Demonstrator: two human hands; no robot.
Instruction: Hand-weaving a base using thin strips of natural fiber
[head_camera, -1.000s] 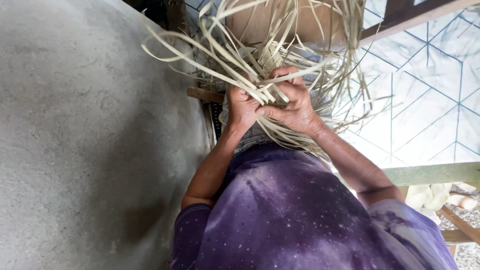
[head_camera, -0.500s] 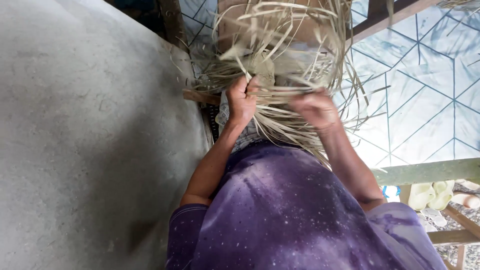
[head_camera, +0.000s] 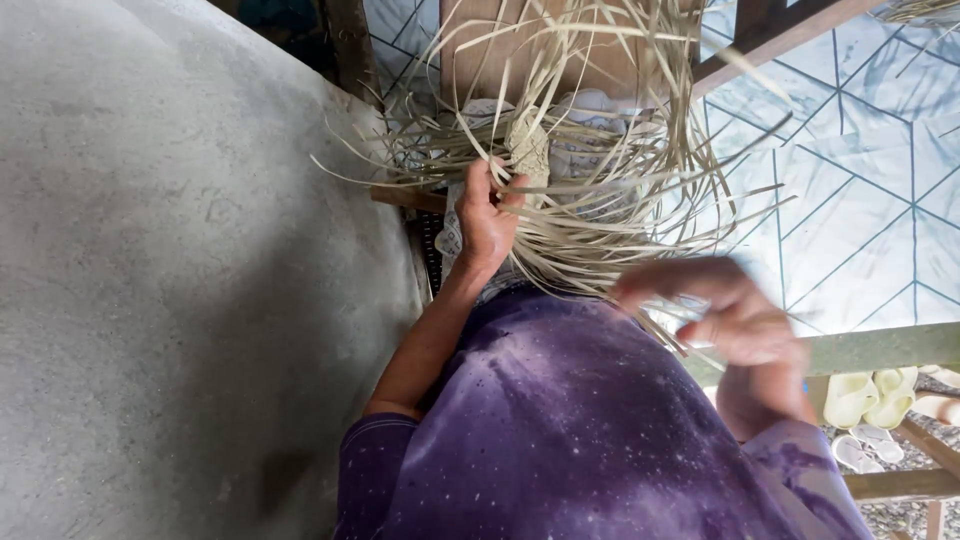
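You are gripping the small woven knot of pale dried palm-leaf strips (head_camera: 528, 150) with your left hand (head_camera: 487, 222), fingers curled and pressed around its base at about 12 o'clock from your chest, while loose pale strands (head_camera: 640, 215) fan out to 3 o'clock over the blue-lined tiled floor (head_camera: 850, 200). Your right hand (head_camera: 735, 320) is hovering at 4 o'clock, blurred (whether it is pinching a strand I cannot tell). Judging by this, you are weaving mid-plait, and picking out one strand calls for a steady left grip.
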